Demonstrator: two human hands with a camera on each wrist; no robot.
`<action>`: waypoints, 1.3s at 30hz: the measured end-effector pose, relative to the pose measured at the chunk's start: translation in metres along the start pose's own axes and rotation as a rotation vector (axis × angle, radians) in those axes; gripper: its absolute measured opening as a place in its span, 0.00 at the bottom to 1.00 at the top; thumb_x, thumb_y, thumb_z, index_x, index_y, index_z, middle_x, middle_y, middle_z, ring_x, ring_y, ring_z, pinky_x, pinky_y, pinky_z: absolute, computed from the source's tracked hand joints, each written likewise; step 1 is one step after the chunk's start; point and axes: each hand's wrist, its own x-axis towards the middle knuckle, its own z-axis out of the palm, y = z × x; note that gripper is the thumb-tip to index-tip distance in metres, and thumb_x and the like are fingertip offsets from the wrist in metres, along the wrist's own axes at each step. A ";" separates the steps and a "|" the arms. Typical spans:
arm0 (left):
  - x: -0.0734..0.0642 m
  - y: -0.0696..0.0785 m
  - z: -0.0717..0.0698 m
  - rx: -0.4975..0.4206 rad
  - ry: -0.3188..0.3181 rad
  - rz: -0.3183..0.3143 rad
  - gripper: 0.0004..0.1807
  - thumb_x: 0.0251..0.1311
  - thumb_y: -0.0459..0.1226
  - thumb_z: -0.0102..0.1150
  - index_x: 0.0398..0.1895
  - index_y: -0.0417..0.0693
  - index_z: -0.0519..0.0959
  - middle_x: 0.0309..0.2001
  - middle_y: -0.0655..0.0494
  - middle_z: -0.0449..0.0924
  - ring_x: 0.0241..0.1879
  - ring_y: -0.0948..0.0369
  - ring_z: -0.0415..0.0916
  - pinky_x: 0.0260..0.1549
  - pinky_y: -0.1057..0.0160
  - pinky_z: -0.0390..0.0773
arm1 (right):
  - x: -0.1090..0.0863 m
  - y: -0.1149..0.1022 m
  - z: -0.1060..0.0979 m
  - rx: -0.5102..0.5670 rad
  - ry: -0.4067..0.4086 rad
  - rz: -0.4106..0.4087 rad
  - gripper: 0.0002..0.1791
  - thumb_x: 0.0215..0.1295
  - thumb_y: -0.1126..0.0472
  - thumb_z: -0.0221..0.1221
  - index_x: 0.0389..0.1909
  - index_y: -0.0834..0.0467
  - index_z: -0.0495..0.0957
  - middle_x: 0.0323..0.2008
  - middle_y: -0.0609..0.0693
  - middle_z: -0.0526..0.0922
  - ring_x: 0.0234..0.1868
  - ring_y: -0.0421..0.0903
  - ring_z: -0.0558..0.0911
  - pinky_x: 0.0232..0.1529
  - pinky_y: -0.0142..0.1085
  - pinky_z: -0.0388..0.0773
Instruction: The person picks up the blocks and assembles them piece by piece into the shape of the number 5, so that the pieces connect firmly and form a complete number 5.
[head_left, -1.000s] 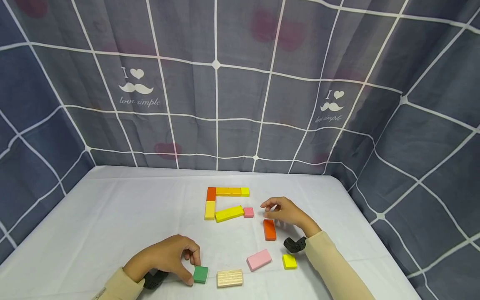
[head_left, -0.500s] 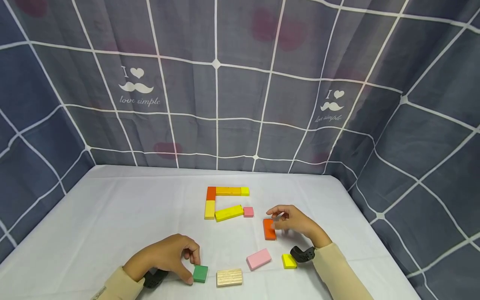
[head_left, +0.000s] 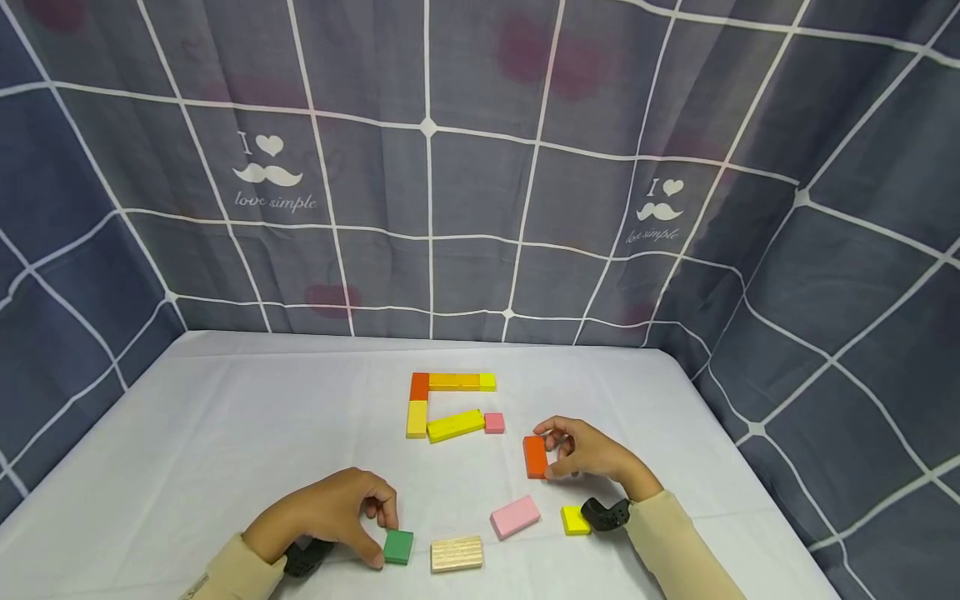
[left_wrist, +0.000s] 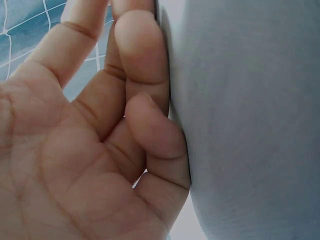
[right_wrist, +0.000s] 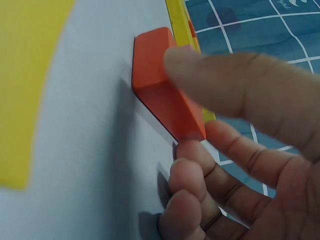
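Observation:
An orange wooden block (head_left: 536,457) lies flat right of the arrangement, and my right hand (head_left: 588,450) pinches it between thumb and forefinger. In the right wrist view the thumb overlaps one end of the orange block (right_wrist: 162,100), with a fingertip at the other end and the remaining fingers curled below. A green square block (head_left: 398,547) sits at the near left. My left hand (head_left: 333,510) pinches its left side with forefinger and thumb. The left wrist view shows this hand's curled fingers (left_wrist: 147,50) against the white cloth; the green block is not seen there.
At the back, an orange-red block (head_left: 419,387), an orange-yellow bar (head_left: 453,382) and a yellow block (head_left: 417,419) form a corner. A slanted yellow bar (head_left: 456,426) meets a small pink block (head_left: 493,423). Nearer lie a pink block (head_left: 515,517), a wood-coloured block (head_left: 457,554) and a yellow square (head_left: 574,521).
My right hand has come back toward me from beside the small pink block and has taken hold of the orange block. The left hand stays at the green block.

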 end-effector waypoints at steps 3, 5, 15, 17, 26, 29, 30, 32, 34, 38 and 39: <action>0.000 0.001 0.000 -0.005 -0.003 -0.004 0.15 0.45 0.35 0.87 0.33 0.57 0.89 0.33 0.72 0.84 0.36 0.72 0.75 0.39 0.68 0.75 | 0.000 0.000 0.001 -0.017 0.011 0.005 0.32 0.55 0.72 0.75 0.61 0.70 0.77 0.44 0.55 0.78 0.33 0.44 0.74 0.32 0.29 0.72; 0.000 0.001 0.000 -0.006 -0.005 -0.005 0.15 0.45 0.35 0.87 0.33 0.57 0.89 0.33 0.72 0.84 0.35 0.71 0.75 0.39 0.68 0.75 | 0.001 -0.001 0.002 -0.028 0.017 0.014 0.31 0.55 0.73 0.76 0.60 0.69 0.77 0.43 0.54 0.78 0.32 0.45 0.74 0.32 0.29 0.73; 0.000 0.002 0.000 -0.010 0.001 -0.015 0.15 0.44 0.35 0.87 0.32 0.57 0.88 0.33 0.72 0.84 0.35 0.71 0.74 0.39 0.68 0.74 | 0.008 -0.007 0.006 -0.159 0.026 0.012 0.27 0.53 0.70 0.79 0.55 0.63 0.81 0.41 0.50 0.79 0.32 0.45 0.74 0.34 0.31 0.72; 0.000 0.002 0.001 -0.006 0.001 -0.014 0.15 0.44 0.35 0.87 0.32 0.57 0.88 0.33 0.72 0.83 0.35 0.71 0.74 0.39 0.68 0.74 | 0.009 -0.009 0.007 -0.178 0.018 0.008 0.27 0.53 0.69 0.79 0.54 0.62 0.81 0.41 0.50 0.79 0.31 0.45 0.74 0.35 0.32 0.73; 0.000 0.002 0.001 0.000 0.008 0.000 0.15 0.44 0.34 0.87 0.32 0.57 0.88 0.33 0.72 0.83 0.36 0.71 0.75 0.39 0.67 0.75 | 0.016 -0.015 0.012 -0.201 0.001 -0.004 0.27 0.52 0.69 0.80 0.54 0.61 0.81 0.40 0.48 0.79 0.30 0.43 0.75 0.35 0.32 0.73; 0.000 0.002 0.001 -0.001 0.008 0.001 0.15 0.44 0.34 0.87 0.32 0.57 0.88 0.33 0.72 0.84 0.36 0.71 0.75 0.39 0.67 0.75 | 0.017 -0.018 0.014 -0.198 -0.007 -0.012 0.27 0.52 0.70 0.79 0.54 0.61 0.81 0.40 0.48 0.79 0.30 0.43 0.75 0.35 0.32 0.73; 0.000 0.002 0.001 -0.001 0.008 0.004 0.15 0.44 0.34 0.87 0.32 0.56 0.88 0.33 0.72 0.84 0.36 0.71 0.75 0.39 0.67 0.75 | 0.017 -0.019 0.014 -0.193 -0.010 -0.015 0.27 0.52 0.70 0.79 0.54 0.61 0.81 0.40 0.48 0.79 0.30 0.43 0.75 0.35 0.31 0.73; -0.001 0.002 0.001 -0.003 0.008 0.006 0.15 0.44 0.34 0.87 0.32 0.56 0.88 0.33 0.72 0.84 0.36 0.71 0.75 0.39 0.68 0.75 | 0.017 -0.020 0.015 -0.185 -0.016 -0.023 0.27 0.53 0.70 0.79 0.54 0.62 0.81 0.40 0.49 0.80 0.30 0.42 0.75 0.35 0.31 0.73; -0.001 0.002 0.001 -0.004 0.008 0.007 0.15 0.44 0.34 0.87 0.32 0.56 0.88 0.33 0.72 0.84 0.36 0.71 0.74 0.39 0.68 0.75 | 0.018 -0.021 0.016 -0.182 -0.021 -0.027 0.27 0.53 0.70 0.79 0.55 0.62 0.81 0.40 0.49 0.80 0.30 0.42 0.75 0.36 0.31 0.73; -0.001 0.002 0.000 -0.006 0.008 0.002 0.15 0.44 0.35 0.87 0.32 0.57 0.88 0.33 0.72 0.83 0.35 0.71 0.74 0.39 0.68 0.74 | 0.022 -0.020 0.016 -0.178 -0.030 -0.033 0.27 0.53 0.70 0.79 0.55 0.61 0.82 0.39 0.49 0.80 0.30 0.42 0.75 0.37 0.31 0.72; -0.001 0.002 0.000 -0.007 0.008 -0.002 0.15 0.44 0.35 0.87 0.32 0.57 0.88 0.33 0.72 0.84 0.35 0.71 0.74 0.39 0.68 0.74 | 0.022 -0.019 0.016 -0.172 -0.032 -0.036 0.27 0.53 0.69 0.79 0.55 0.61 0.82 0.39 0.49 0.80 0.30 0.43 0.75 0.37 0.31 0.72</action>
